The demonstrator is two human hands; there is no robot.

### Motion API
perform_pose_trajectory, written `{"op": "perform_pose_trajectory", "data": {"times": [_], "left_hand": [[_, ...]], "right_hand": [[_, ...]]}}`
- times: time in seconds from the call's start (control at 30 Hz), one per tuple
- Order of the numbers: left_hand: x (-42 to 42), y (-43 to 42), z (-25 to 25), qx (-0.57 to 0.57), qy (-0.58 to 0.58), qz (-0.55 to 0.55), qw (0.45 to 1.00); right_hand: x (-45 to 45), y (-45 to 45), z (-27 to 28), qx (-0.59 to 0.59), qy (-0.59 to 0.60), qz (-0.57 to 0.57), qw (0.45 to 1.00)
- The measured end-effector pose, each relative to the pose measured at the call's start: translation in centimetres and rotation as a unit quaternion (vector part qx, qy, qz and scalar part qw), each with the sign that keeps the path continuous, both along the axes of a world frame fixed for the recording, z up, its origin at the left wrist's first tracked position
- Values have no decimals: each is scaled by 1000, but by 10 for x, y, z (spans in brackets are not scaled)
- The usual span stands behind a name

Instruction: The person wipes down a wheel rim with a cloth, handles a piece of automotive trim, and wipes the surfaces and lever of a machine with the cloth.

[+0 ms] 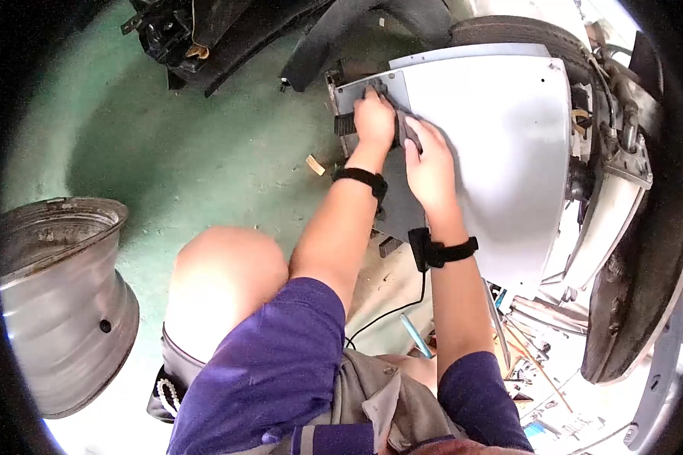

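A white painted panel [501, 144] with a grey section [402, 197] along its left side lies in front of me. My left hand [375, 120] is at the upper part of the grey section, fingers bent down around a small dark thing that I cannot make out. Just to its right, my right hand [432, 165] grips a dark grey pad [410, 135] between thumb and fingers, at the border of grey and white. The pad's far end is partly hidden.
A bare metal wheel rim [68, 303] stands at the left on the green floor [205, 167]. Black car parts [228, 38] lie at the top. A tyre [516, 32] is behind the panel. Scattered tools and scraps [539, 364] lie at lower right.
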State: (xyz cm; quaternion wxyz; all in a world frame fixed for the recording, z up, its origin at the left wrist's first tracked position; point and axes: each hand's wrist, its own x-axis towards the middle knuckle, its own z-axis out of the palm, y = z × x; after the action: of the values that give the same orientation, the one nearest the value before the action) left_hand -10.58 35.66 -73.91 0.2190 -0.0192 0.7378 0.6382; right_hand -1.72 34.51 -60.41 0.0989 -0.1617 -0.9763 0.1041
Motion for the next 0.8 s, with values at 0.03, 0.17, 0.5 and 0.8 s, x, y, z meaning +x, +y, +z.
{"op": "perform_pose_trajectory", "data": {"times": [0.03, 0.17, 0.5, 0.8], "left_hand": [[-12, 3, -5, 1, 3, 3, 1000], [-20, 6, -32, 62, 85, 45, 993], [106, -33, 20, -62, -55, -159, 984], [249, -51, -5, -114, 194, -436, 871]], "right_hand": [[-6, 5, -6, -2, -3, 7, 1000], [-19, 12, -20, -14, -6, 22, 1000], [103, -5, -7, -21, -98, -77, 992], [203, -41, 16, -26, -247, -216, 944]]}}
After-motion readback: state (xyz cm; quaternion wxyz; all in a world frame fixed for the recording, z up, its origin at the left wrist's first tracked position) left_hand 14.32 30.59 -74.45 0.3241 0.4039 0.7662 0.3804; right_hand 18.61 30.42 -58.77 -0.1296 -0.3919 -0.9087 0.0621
